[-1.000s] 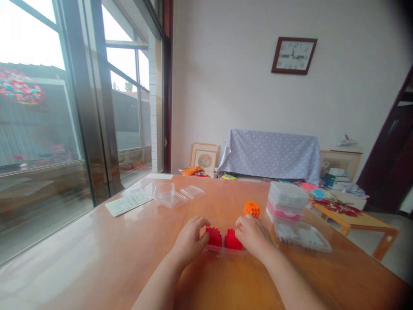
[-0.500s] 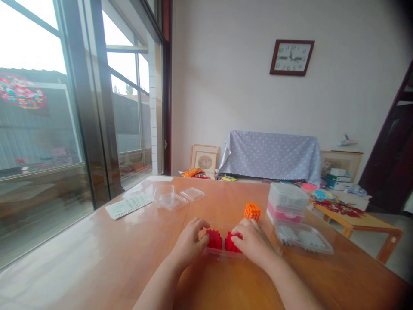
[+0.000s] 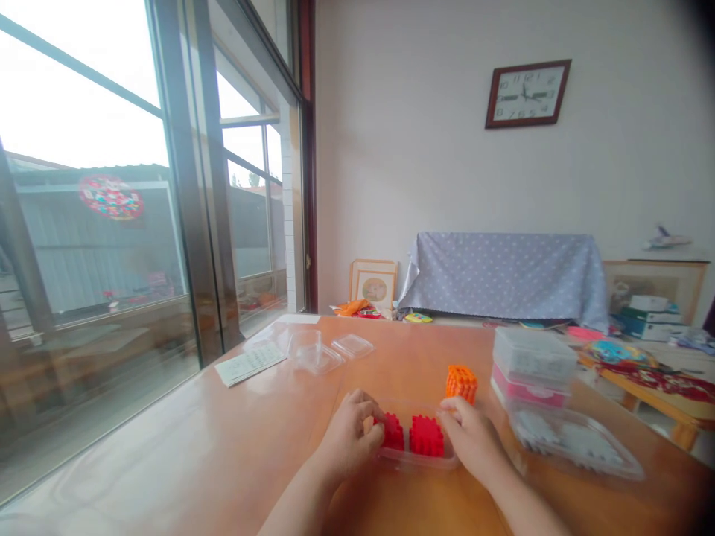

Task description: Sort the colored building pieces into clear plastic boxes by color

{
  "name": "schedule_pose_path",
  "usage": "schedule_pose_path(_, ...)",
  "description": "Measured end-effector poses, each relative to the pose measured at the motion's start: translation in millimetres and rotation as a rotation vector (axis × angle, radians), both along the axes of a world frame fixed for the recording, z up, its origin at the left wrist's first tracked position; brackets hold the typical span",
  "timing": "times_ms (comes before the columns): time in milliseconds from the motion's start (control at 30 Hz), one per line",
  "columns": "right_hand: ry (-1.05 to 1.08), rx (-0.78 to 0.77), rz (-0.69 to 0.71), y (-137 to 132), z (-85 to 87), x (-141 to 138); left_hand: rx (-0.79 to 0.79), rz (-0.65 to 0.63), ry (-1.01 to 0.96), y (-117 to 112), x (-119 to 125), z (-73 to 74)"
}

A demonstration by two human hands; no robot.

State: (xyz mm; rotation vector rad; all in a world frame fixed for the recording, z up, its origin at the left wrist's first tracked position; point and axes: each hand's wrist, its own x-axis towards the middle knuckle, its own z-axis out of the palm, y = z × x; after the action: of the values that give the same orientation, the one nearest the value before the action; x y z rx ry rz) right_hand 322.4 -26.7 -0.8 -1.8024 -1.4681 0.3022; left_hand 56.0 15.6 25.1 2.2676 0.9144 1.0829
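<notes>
A shallow clear plastic tray [image 3: 399,461] sits before me with two stacks of red, notch-edged plastic pieces in it. My left hand [image 3: 354,430] curls around the left red stack [image 3: 394,432], thumb and fingers at its left side, which they partly hide. The right red stack [image 3: 427,436] stands uncovered beside it with a small gap between. My right hand [image 3: 472,435] is at the tray's right end, fingertips just off that stack and holding nothing I can see. Behind that hand stands a stack of orange notch-edged pieces [image 3: 461,383].
At the right are stacked boxes, clear over pink [image 3: 530,387], and a clear tray of whitish pieces [image 3: 575,439]. Farther left lie clear containers [image 3: 316,353], a clear lid [image 3: 353,345] and a printed paper [image 3: 250,363] on the wooden table [image 3: 223,461].
My right hand has moved off the right red stack, toward the tray's right end. My left hand stays at the left stack. The head view has shifted left.
</notes>
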Motion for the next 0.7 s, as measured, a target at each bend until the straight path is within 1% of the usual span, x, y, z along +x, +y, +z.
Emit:
schedule_pose_path(100,0.082,0.065,-0.019,9.1,-8.0,4.1,0.011,0.009,-0.018,-0.4,2.3,-0.1)
schedule_pose_path(233,0.163,0.093,-0.028,13.4,-7.4,5.7,-0.004,0.036,-0.041,2.4,2.4,-1.4)
schedule_pose_path(300,0.181,0.103,-0.053,11.4,-4.1,4.1,-0.023,0.091,-0.072,6.5,1.7,-4.1)
schedule_pose_path(367,0.196,0.113,-0.084,8.3,-1.2,1.7,-0.046,0.172,-0.121,12.3,0.6,-6.7)
schedule_pose_path(433,0.22,0.115,-0.111,5.6,0.0,-0.7,-0.09,0.254,-0.177,19.2,-1.1,-6.3)
schedule_pose_path(500,0.253,0.104,-0.12,4.3,-0.6,-2.6,-0.156,0.323,-0.221,27.0,-3.3,-1.0)
schedule_pose_path(600,0.311,0.085,-0.112,5.6,-2.4,-4.3,-0.264,0.413,-0.252,42.6,-5.7,12.4)
schedule_pose_path(700,0.368,0.074,-0.103,9.3,-2.7,-4.7,-0.301,0.452,-0.208,67.4,-4.3,20.9)
